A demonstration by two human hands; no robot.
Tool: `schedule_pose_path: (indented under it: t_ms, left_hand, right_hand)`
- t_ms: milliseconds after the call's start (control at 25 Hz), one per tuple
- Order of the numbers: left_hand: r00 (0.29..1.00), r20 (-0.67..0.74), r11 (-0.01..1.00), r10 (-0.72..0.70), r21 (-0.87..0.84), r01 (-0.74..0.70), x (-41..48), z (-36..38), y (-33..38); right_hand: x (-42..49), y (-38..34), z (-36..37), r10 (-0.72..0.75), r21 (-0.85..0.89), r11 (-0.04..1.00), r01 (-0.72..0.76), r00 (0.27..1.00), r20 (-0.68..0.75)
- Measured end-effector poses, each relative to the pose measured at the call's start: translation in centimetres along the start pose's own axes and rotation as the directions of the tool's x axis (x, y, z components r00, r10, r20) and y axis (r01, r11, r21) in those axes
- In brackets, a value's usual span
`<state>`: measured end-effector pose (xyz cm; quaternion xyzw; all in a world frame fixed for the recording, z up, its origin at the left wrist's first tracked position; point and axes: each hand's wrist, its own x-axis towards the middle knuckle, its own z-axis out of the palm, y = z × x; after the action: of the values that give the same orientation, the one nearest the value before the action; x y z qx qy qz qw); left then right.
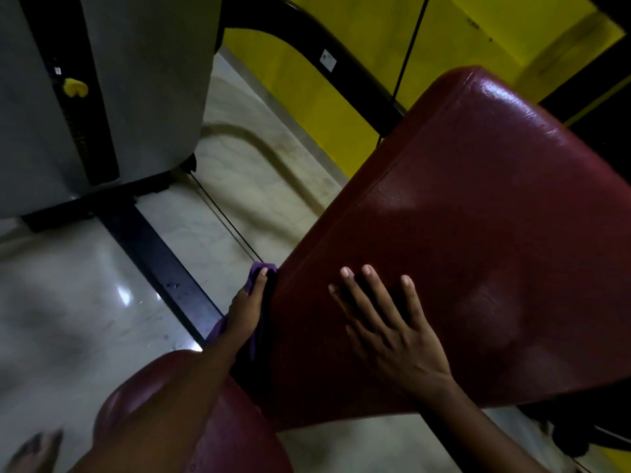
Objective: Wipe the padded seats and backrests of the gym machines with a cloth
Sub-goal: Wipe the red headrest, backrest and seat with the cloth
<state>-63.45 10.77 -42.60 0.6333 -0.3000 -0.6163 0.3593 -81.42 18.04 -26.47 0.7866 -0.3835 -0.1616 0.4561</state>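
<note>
Larger pad point(478, 233), glossy dark red vinyl with a seamed edge, tilted and widening from its narrow near end; smaller rounded pad point(239, 438) of the same vinyl below it; purple cloth point(252, 278), bunched against the larger pad's left side edge under the left hand point(247, 312).

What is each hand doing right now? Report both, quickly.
Left hand: open, fingers straight, pressing the purple cloth against the red pad along its side edge.
Right hand: open, flat on the pad, holding nothing.
</note>
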Motion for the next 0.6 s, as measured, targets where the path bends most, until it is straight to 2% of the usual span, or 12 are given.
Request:
schedule_pose_path:
  t_ms: [80,200,280,480,600]
  left_hand:
    - [1.0,0.027,0.999,0.006,0.04,-0.007,0.0,-0.2,-0.1]
    - [0.973,0.013,0.973,0.229,0.001,-0.229,-0.4,0.7,0.9]
    - [0.961,0.034,0.961,0.275,-0.05,-0.273,-0.7,0.9,1.8]
    - [0.988,0.034,0.987,0.152,-0.052,-0.15,0.0,0.2,-1.6]
    - [1.0,0.01,0.996,-0.012,-0.089,0.013,1.2,-0.5,-3.5]
  right_hand:
    - [0.2,0.1,-0.2,-0.013,-0.018,1.0,0.013,1.0,0.013]
    - [0.0,0.0,-0.1,-0.002,-0.032,0.999,0.003,1.0,0.017]
    - [0.0,-0.1,0.0,-0.012,-0.036,0.999,0.012,1.0,0.004]
    - [-0.1,0.0,0.3,-0.014,-0.037,0.999,0.014,1.0,-0.01]
    - [0.0,-0.1,0.3,-0.008,-0.046,0.999,0.007,1.0,-0.018]
